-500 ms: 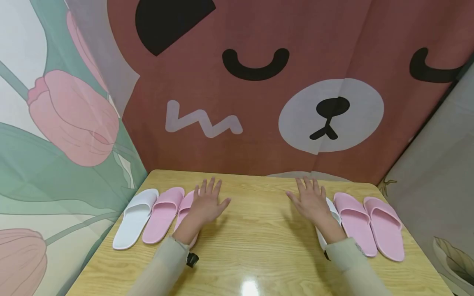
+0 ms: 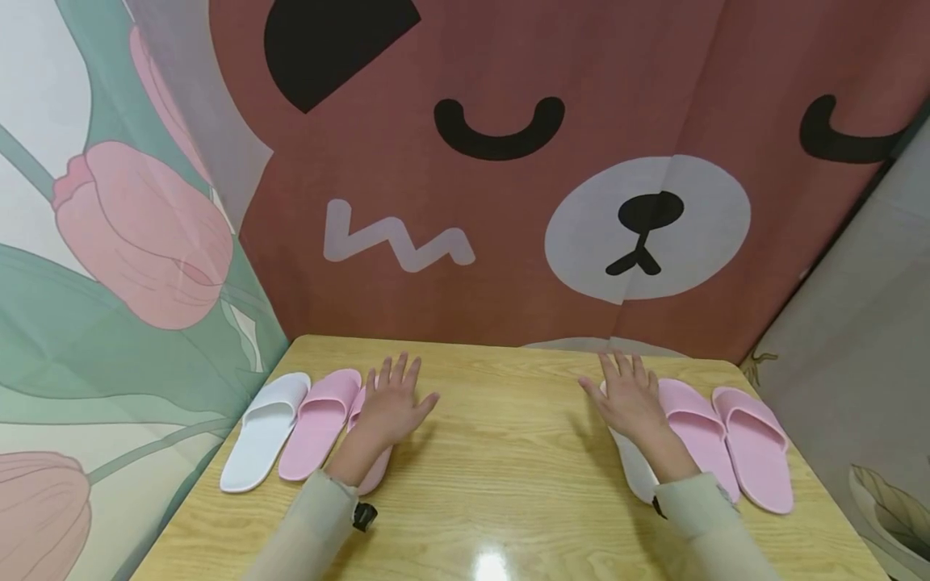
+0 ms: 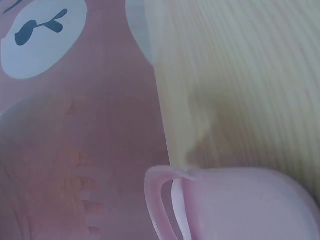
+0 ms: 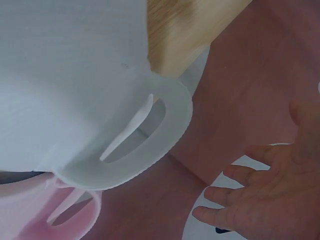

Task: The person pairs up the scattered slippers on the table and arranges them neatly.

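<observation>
My left hand (image 2: 395,410), fingers spread and palm down, is held over a pink slipper (image 2: 377,474) and hides much of it. Left of that lie another pink slipper (image 2: 314,436) and a white slipper (image 2: 256,448). On the other side, my right hand (image 2: 634,403) hovers with straight fingers over a second white slipper (image 2: 634,464), covering its upper part. Two more pink slippers lie beside it, one (image 2: 701,442) partly behind the wrist, the outermost (image 2: 759,460) in full view. In the right wrist view, the hand (image 4: 275,190) is apart from the white slipper (image 4: 65,100).
All the slippers lie on a wooden table (image 2: 501,452), in one group at each side. Behind it hangs a reddish-brown curtain (image 2: 508,274) with a bear face. A flower-print cloth (image 2: 145,363) borders the left side, and a grey cloth (image 2: 857,307) the right.
Both hands have moved outward: the left one to the left, further over the pink slipper, the right one to the right, over the white slipper. The slippers have stayed in place.
</observation>
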`<move>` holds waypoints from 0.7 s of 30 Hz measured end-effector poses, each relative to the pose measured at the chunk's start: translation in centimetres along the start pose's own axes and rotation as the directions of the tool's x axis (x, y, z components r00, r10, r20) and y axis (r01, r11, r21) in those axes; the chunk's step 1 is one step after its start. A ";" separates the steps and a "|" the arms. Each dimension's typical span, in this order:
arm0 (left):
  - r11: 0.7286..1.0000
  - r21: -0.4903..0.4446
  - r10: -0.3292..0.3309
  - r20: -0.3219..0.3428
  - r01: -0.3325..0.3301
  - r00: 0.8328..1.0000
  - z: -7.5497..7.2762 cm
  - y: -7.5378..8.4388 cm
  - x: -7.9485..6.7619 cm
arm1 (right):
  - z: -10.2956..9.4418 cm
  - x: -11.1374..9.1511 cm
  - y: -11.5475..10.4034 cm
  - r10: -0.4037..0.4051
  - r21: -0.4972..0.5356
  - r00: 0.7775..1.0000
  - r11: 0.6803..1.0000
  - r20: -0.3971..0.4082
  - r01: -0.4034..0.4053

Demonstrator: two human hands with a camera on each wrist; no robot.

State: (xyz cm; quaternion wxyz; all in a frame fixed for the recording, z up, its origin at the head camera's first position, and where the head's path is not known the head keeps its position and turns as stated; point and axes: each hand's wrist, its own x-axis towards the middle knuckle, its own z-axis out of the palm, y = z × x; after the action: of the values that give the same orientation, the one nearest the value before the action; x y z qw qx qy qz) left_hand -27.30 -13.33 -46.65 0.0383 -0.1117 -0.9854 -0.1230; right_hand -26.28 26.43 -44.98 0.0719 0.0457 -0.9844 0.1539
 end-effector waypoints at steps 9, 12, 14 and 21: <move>1.000 -0.013 0.004 -0.027 -0.004 1.000 -0.4 -0.9 -0.5 | -0.1 -0.3 1.0 0.024 0.026 1.000 0.999 0.000 -0.024; 1.000 -0.002 -0.007 -0.021 0.007 1.000 -0.3 -1.4 -0.5 | -0.1 -0.4 1.5 0.030 0.021 1.000 0.999 0.004 -0.030; 1.000 -0.009 -0.015 -0.020 0.015 1.000 -0.2 -1.7 -0.5 | -0.2 -0.4 1.9 0.038 0.020 0.999 0.999 0.010 -0.038; 0.999 -0.027 -0.026 -0.042 0.025 0.999 0.2 -2.8 -0.7 | -0.5 -0.8 3.0 0.066 0.041 0.998 0.997 0.025 -0.067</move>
State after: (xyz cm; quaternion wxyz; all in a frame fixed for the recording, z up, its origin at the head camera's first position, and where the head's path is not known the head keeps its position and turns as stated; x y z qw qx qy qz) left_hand -27.26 -16.07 -47.56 0.0564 -0.0972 -0.9839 -0.1391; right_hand -25.81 29.53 -45.54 0.0542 0.0162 -0.9827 0.1762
